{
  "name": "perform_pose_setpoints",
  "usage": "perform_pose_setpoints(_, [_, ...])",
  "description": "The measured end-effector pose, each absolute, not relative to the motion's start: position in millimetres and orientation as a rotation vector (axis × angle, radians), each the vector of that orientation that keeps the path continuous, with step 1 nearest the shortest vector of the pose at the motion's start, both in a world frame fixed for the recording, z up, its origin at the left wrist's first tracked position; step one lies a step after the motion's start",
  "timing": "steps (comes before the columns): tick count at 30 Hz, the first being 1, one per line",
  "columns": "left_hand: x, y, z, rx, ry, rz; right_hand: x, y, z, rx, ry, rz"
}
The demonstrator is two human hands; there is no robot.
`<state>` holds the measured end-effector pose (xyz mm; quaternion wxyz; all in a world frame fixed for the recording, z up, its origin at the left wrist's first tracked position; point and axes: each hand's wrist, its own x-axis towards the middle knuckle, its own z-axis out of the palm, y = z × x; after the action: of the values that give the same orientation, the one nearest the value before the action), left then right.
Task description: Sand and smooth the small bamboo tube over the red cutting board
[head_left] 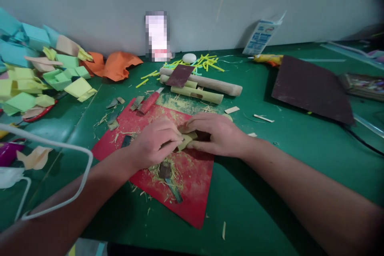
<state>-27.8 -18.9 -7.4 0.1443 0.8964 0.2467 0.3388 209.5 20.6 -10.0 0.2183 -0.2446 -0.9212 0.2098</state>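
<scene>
Over a red sheet (195, 180) strewn with shavings, my left hand (157, 140) pinches the left side of a small yellowish bamboo piece (186, 141). From the right, the fingers of my right hand (214, 134) close round the same piece, hiding part of it. A red-handled knife (151, 101) lies beyond my left hand at the sheet's upper edge. Dark scraps (165, 170) and shavings rest just below my hands. Farther back are a notched bamboo tube (196, 94) and a longer pale tube (216, 82), with a small brown sheet (180, 75) on top.
Folded coloured papers (57, 68) crowd the left, near a white cable (87, 168) crossing my left forearm. A phone (157, 36) leans on the wall. A large dark sheet (312, 90) lies at the right. Yellow strips (210, 62) surround a white oval object (189, 58).
</scene>
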Motion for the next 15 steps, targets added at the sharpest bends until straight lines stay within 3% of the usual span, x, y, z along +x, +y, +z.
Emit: perform_pose_setpoints(15, [-25.3,-22.5,-8.1,2.707,0.76,0.929,208.2,21.4,-7.9,-0.707,-2.574,0.6])
